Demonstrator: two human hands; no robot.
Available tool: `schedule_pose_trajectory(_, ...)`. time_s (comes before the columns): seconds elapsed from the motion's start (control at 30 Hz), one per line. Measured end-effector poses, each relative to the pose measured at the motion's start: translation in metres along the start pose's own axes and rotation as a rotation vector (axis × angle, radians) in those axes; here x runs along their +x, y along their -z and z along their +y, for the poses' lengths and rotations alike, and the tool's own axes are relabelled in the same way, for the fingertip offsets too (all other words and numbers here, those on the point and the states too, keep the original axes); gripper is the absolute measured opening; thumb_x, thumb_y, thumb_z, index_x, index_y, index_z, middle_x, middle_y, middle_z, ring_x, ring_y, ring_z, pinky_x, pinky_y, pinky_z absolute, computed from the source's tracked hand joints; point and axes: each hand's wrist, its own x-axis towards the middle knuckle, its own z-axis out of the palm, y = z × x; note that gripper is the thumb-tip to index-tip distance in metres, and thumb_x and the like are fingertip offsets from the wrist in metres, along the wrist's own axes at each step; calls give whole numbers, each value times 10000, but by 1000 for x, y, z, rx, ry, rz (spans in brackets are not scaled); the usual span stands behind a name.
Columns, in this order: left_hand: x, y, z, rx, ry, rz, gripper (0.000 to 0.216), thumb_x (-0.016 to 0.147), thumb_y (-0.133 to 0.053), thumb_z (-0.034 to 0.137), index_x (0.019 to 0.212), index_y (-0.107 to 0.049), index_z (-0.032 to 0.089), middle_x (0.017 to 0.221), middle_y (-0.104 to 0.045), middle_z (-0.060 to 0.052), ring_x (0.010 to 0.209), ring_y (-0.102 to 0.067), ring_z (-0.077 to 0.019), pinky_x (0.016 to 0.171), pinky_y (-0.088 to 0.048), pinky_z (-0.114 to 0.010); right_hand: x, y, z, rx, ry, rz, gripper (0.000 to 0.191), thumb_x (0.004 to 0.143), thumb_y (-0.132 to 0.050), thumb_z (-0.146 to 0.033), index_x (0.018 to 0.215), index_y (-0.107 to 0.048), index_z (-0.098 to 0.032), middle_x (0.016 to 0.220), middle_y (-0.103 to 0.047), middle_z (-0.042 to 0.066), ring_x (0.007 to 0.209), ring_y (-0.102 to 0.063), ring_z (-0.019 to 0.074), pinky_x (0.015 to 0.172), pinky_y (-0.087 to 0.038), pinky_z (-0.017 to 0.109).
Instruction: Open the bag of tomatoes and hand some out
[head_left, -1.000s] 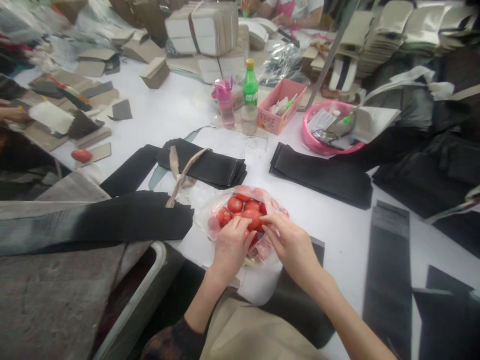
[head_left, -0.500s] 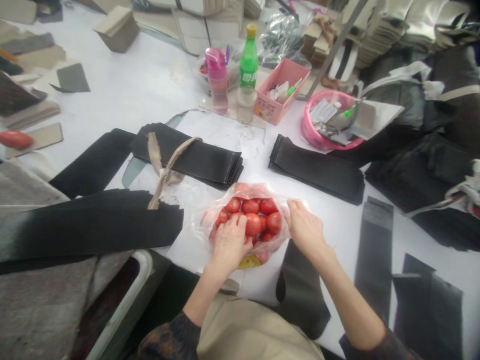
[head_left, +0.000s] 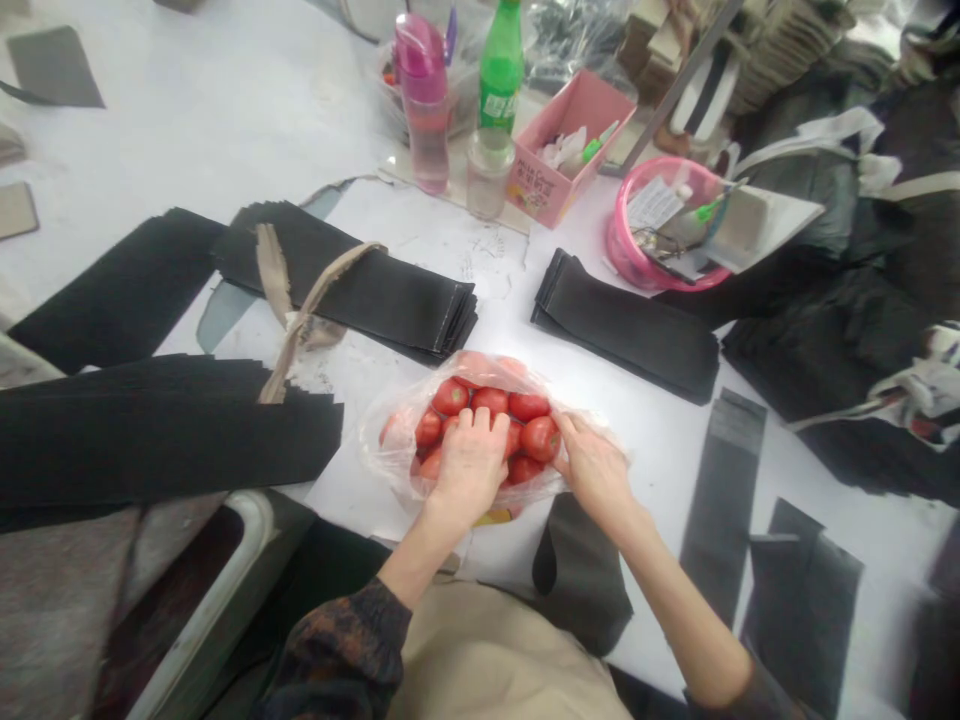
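A clear plastic bag (head_left: pixel 384 458) full of red tomatoes (head_left: pixel 540 439) lies with its mouth wide on the white table in front of me. My left hand (head_left: pixel 474 462) reaches into the bag from the near side, its fingers curled down over a tomato in the middle; the fingertips partly hide it. At the bag's right edge, my right hand (head_left: pixel 598 472) grips the plastic, thumb side toward the tomatoes. A bit of yellow shows under the near side of the bag, mostly covered.
Stacks of black strips lie left (head_left: pixel 150 430), behind (head_left: pixel 360 285) and right (head_left: pixel 626 325) of the bag. Farther back stand a pink-topped bottle (head_left: pixel 422 110), a green bottle (head_left: pixel 501 75), a glass (head_left: pixel 490 178), a pink box (head_left: pixel 534 185) and a pink basket (head_left: pixel 628 235).
The left hand has shifted from the front left of the tomatoes toward the middle. The right hand remains at the bag's right edge. The whole view has also shifted.
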Motion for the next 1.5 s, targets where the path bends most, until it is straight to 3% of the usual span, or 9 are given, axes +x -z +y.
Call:
schedule_pose_trajectory(0.17,-2,6,-8,-19,97,25,397,739,-701,270,1062,-484,192,1038,-520,-86,976,-485,-283,843,-472,-398,-2,-3,10,83,57,8,705,835,-683,-262,1451,-345,-311,1290,-555,46,1032,-612,243,808,-512,339)
schedule_pose_trajectory(0.37,-5,12,-19,-37,139,67,383,767,-687,314,1073,-494,186,1069,-531,-94,970,-502,-288,847,-475,-402,1,-7,5,121,51,37,582,799,-696,-254,1334,-471,-272,1233,-576,50,985,-604,241,770,-484,317)
schedule_pose_trajectory(0.53,-7,13,-30,-49,211,87,555,766,-703,294,1244,-462,147,1107,-544,-108,1004,-526,-281,902,-472,-388,-2,-9,7,199,37,70,505,764,-719,-268,1226,-517,-244,1113,-613,39,904,-606,233,740,-464,317)
schedule_pose_trajectory(0.7,-6,14,-29,-63,173,65,552,788,-658,221,1300,-462,153,1221,-515,-126,1101,-505,-299,955,-469,-408,-3,1,2,329,187,-23,516,740,-790,-333,1193,-561,-241,1133,-627,54,1061,-571,260,870,-452,365)
schedule_pose_trajectory(0.87,-4,12,-29,-64,123,76,484,835,-547,130,1312,-484,184,1355,-450,-134,1238,-441,-314,1033,-434,-440,13,5,-2,587,177,-6,255,932,-593,-354,1161,-602,-243,1122,-641,38,955,-617,181,857,-481,306)
schedule_pose_trajectory(0.97,-2,9,-30,-67,102,97,445,844,-526,117,1283,-517,185,1365,-454,-133,1276,-416,-319,1061,-414,-452,31,-1,-1,472,183,126,237,950,-507,-162,1152,-609,-231,1164,-637,41,1023,-591,189,916,-468,310)
schedule_pose_trajectory(1.07,-1,8,-30,-90,103,98,446,828,-560,133,1269,-528,185,1371,-459,-130,1205,-479,-316,1008,-460,-440,47,-10,1,172,207,168,397,853,-602,-80,1219,-571,-232,1248,-600,58,1085,-530,250,917,-467,360)
schedule_pose_trajectory(1.23,0,6,-27,-122,109,112,429,847,-542,147,1272,-516,199,1409,-445,-123,1075,-564,-284,873,-527,-403,62,-22,5,-76,196,149,507,775,-755,-209,1231,-532,-204,1187,-603,84,1010,-528,292,820,-467,400)
schedule_pose_trajectory(1.5,2,-1,-29,-175,106,126,375,873,-506,135,1242,-527,204,1422,-435,-129,1076,-584,-293,888,-528,-423,77,-17,14,-84,311,156,499,711,-807,-352,1120,-578,-179,1062,-641,83,976,-562,278,858,-429,378)
